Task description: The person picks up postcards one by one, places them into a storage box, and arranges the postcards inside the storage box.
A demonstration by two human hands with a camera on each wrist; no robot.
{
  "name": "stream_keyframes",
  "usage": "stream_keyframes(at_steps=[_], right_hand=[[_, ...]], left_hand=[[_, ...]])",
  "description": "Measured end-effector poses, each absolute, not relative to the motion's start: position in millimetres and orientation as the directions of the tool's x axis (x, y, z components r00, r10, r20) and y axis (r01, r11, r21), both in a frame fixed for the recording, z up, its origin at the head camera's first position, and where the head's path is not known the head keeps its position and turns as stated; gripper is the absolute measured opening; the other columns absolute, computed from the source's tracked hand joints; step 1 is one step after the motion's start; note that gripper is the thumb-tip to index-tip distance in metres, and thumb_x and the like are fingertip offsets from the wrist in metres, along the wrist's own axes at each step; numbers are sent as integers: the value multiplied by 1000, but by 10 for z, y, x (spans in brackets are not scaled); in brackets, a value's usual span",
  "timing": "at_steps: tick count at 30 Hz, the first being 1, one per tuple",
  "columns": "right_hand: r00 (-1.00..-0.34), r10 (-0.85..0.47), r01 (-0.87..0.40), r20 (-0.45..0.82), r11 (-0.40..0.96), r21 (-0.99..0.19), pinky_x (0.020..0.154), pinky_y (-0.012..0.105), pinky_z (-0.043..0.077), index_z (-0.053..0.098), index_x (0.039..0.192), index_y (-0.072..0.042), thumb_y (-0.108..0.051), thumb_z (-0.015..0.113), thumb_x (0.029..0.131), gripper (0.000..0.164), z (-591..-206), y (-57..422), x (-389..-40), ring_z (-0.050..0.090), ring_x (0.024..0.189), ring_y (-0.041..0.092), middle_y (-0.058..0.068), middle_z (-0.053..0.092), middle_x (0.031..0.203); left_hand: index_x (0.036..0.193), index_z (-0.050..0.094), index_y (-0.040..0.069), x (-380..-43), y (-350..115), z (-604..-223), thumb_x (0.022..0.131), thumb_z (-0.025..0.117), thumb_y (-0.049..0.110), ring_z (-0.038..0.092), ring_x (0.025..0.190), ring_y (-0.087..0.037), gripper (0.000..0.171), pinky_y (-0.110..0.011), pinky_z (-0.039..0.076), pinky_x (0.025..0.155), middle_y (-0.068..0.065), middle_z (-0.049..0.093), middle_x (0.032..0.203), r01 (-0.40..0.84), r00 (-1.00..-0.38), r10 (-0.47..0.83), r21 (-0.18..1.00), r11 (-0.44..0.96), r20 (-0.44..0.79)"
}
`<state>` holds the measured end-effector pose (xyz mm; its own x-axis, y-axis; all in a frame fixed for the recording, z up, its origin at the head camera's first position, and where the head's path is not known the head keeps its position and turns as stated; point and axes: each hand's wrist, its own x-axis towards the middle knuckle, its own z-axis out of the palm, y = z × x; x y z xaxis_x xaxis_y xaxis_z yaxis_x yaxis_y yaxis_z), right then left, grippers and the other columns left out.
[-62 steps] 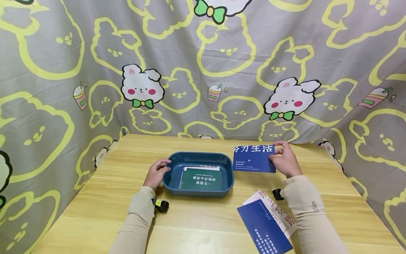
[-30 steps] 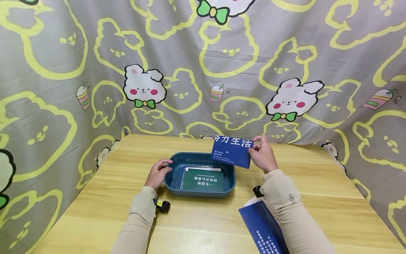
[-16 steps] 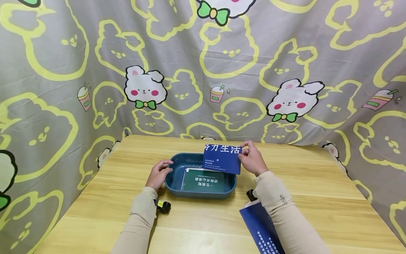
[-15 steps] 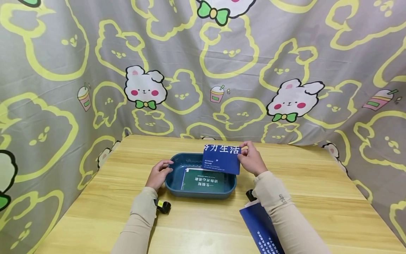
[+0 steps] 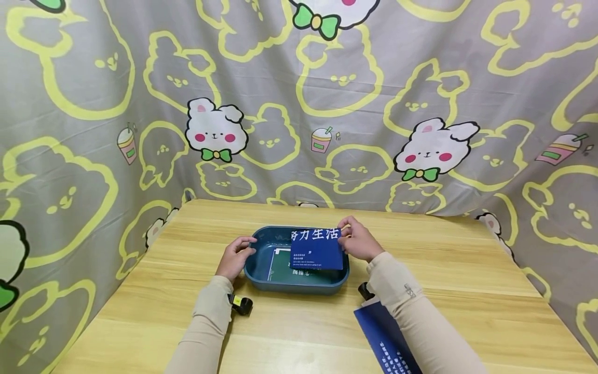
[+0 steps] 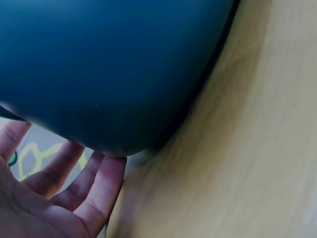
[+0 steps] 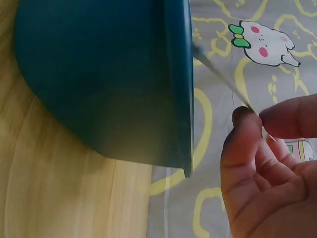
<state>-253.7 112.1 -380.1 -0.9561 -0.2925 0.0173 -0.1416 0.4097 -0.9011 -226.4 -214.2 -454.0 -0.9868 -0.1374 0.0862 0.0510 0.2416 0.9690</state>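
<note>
A dark teal plastic basin [image 5: 294, 288] sits on the table. My left hand [image 5: 233, 258] holds its left end, thumb at the rim and fingers [image 6: 101, 191] against the outer wall. Between thumb and fingertips, my right hand [image 5: 359, 241] pinches the right edge of a blue postcard [image 5: 316, 254] with white lettering. That card is tilted over the right half of the basin; in the right wrist view it appears edge-on as a thin strip [image 7: 223, 77]. Under it, a green postcard [image 5: 282, 270] lies on other cards inside the basin, partly covered.
Another blue postcard [image 5: 384, 337] lies on the wooden table [image 5: 289, 337], partly beneath my right forearm, with a pale card edge showing behind it. A patterned grey curtain [image 5: 280, 67] encloses the back and sides.
My right hand has carried the blue postcard left from beside the basin to over it, then lowered it, covering part of the green postcard. The left hand stays at the basin.
</note>
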Motion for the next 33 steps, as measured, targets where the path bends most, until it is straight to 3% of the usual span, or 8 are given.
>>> stream_keyframes(at_steps=[5, 16, 33], right_hand=[[-931, -365, -174, 12, 416, -892, 60, 33, 50, 46, 111, 1, 10, 52, 90, 23, -3795, 1064, -2554, 54, 62, 21, 13, 52, 83], [-887, -455, -294, -81, 692, -659, 72, 34, 50, 68, 96, -4, -1, 60, 92, 9, -3767, 952, -2593, 57, 76, 18, 3, 63, 84], [-845, -471, -302, -253, 811, -501, 67, 29, 44, 67, 83, -9, -11, 63, 92, 10, -3714, 803, -2695, 54, 76, 18, 1, 60, 80]], left_hand=[[117, 63, 1, -2264, -2143, -4551, 91, 59, 4, 46, 120, -31, 27, -50, 38, 100, -17, 55, 126, 47, -987, -139, 970, 238, 81], [118, 63, -1, -2237, -2127, -4535, 92, 59, 3, 46, 121, -32, 27, -49, 37, 99, -20, 57, 126, 73, -986, -131, 970, 233, 105], [116, 64, 2, -2273, -2134, -4533, 89, 59, 3, 51, 113, -29, 27, -45, 41, 95, -18, 61, 117, 46, -985, -148, 969, 244, 84]])
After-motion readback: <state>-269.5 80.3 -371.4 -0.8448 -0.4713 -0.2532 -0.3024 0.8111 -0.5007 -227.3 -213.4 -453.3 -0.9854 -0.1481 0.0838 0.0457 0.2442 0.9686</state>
